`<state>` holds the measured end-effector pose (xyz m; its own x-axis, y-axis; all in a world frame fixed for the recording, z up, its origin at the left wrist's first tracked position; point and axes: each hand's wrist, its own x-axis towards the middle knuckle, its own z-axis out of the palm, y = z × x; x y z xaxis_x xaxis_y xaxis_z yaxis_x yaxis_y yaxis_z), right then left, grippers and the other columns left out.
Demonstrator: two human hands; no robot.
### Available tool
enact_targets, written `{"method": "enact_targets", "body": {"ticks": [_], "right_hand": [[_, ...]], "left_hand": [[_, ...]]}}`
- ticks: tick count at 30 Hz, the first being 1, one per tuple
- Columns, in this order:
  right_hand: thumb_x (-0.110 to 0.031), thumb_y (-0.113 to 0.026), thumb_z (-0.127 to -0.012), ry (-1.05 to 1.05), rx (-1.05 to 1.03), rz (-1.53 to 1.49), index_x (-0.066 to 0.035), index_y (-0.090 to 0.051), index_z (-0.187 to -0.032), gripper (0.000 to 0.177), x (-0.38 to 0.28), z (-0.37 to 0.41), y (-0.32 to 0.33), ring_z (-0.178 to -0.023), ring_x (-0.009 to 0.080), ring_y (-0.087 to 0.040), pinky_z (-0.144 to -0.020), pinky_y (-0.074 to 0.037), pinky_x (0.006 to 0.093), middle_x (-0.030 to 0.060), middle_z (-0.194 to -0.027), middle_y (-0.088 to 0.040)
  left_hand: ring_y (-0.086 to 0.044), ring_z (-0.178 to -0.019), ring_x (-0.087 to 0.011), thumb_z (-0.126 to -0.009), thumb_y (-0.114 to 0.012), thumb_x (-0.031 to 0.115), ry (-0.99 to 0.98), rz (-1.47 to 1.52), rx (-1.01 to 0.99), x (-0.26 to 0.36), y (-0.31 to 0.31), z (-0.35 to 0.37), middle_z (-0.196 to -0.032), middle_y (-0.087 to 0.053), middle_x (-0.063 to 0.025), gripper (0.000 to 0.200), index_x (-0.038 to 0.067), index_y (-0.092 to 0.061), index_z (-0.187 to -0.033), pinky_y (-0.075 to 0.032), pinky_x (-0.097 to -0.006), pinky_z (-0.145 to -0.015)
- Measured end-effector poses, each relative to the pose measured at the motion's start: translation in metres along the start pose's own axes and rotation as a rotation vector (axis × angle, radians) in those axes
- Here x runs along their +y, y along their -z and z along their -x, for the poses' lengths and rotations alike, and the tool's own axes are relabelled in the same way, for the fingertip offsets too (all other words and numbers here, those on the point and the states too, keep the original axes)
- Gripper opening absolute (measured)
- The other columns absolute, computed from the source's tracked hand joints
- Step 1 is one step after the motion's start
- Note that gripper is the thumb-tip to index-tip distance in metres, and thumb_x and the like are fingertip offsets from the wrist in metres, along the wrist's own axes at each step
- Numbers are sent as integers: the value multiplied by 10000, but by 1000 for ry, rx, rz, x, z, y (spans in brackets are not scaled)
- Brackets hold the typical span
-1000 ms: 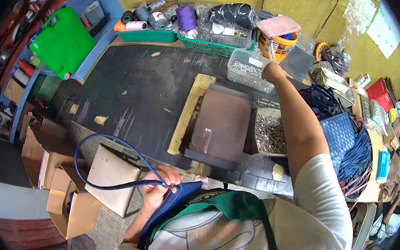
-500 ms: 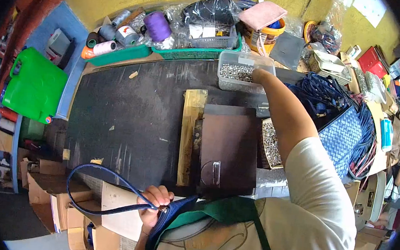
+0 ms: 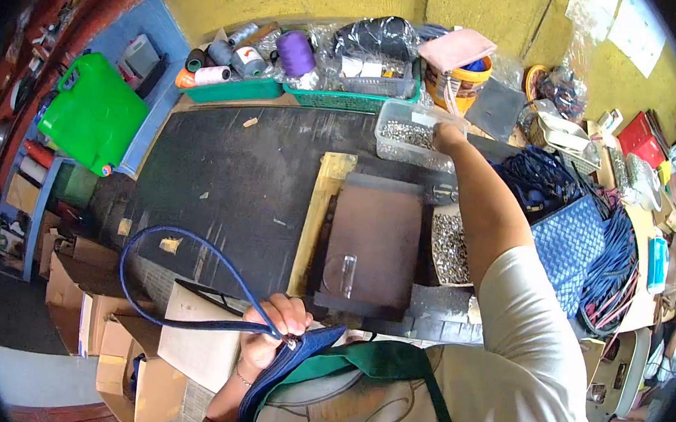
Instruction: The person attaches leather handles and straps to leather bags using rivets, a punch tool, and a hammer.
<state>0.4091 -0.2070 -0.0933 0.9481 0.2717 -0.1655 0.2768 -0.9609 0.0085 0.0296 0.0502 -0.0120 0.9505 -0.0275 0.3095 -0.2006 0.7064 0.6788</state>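
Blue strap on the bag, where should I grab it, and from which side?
Take the strap at its low end, right by the metal ring where it meets the blue bag, coming from above with fingers curled round it, as the left hand does. The rest of the loop arcs out floppy over the cardboard boxes, so gripping there would likely let the bag swing.

The person's right hand (image 3: 447,132), at the near right corner of the clear box of silver fittings (image 3: 401,132) a second ago and dipped among them half a second ago, now sits at the box's right rim. The left hand (image 3: 276,324) has shifted slightly at the bench edge, and the loop of the navy strap (image 3: 207,326) it grips arches higher than half a second ago.
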Motion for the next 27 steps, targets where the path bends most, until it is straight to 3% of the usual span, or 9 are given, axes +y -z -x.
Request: {"method": "enact_targets", "body": {"ticks": [3,5,7,9,11,13,21,25,27], "right_hand": [[-104,-474,-672,-83,88,-157,-3,-591,-864,247,6,12,2,-948,296,-531,-825,-404,395,163,-931,-584],[-131,-503,-662,18,140,220,-26,-610,-844,236,5,0,-1,-861,299,-567,-744,-451,376,148,-945,-585],[-158,-527,-652,-54,151,175,-84,-632,-831,221,24,-71,-59,-860,283,-569,-722,-456,367,132,-963,-584],[-221,-493,-697,222,80,240,-40,-641,-753,240,25,-38,-41,-773,274,-588,-664,-466,373,141,-816,-611],[-237,-508,-695,254,-30,360,-62,-646,-767,234,13,-21,-20,-777,256,-588,-668,-464,372,132,-813,-613],[-261,-525,-688,3,74,183,-74,-644,-763,234,10,-23,-25,-767,252,-587,-665,-459,373,128,-806,-614],[-267,-548,-681,101,32,338,-128,-655,-786,205,14,-13,-10,-742,203,-602,-620,-475,352,84,-823,-625],[-126,-560,-671,117,237,-318,-57,-582,-661,73,12,-7,17,-609,153,-558,-531,-429,252,50,-656,-586],[-96,-546,-746,88,376,-1366,-20,-563,-733,79,-21,28,41,-606,162,-566,-545,-454,268,73,-705,-591]], "left_hand": [[-447,-694,-159,-734,-619,182,14,45,82,-6,-17,15,-743,-467,-53,179,46,-508,-702,-408,-298,-728],[-443,-695,-162,-736,-615,184,5,39,64,-10,-23,25,-749,-464,-52,185,47,-498,-696,-401,-306,-722],[-439,-687,-162,-726,-627,190,25,23,148,-14,-29,38,-725,-463,-49,200,45,-496,-681,-389,-324,-703],[-436,-684,-158,-721,-633,188,-2,30,233,-18,-36,48,-710,-460,-46,203,46,-494,-676,-388,-318,-702],[-432,-687,-155,-722,-630,182,-18,82,241,-18,-32,58,-717,-457,-45,200,49,-486,-680,-397,-314,-707],[-427,-684,-153,-722,-628,175,-40,60,270,-18,-27,65,-715,-453,-42,202,51,-475,-677,-410,-309,-712],[-416,-651,-150,-710,-632,199,-74,25,302,-11,0,52,-688,-439,-44,220,47,-478,-674,-347,-277,-596],[-372,-656,-112,-778,-580,220,21,12,-22,-8,-1,14,-699,-387,-3,223,79,-439,-679,-368,-284,-695],[-375,-676,-116,-786,-564,212,8,62,-120,-16,-5,-4,-703,-386,-8,204,78,-440,-694,-367,-275,-686]]}}
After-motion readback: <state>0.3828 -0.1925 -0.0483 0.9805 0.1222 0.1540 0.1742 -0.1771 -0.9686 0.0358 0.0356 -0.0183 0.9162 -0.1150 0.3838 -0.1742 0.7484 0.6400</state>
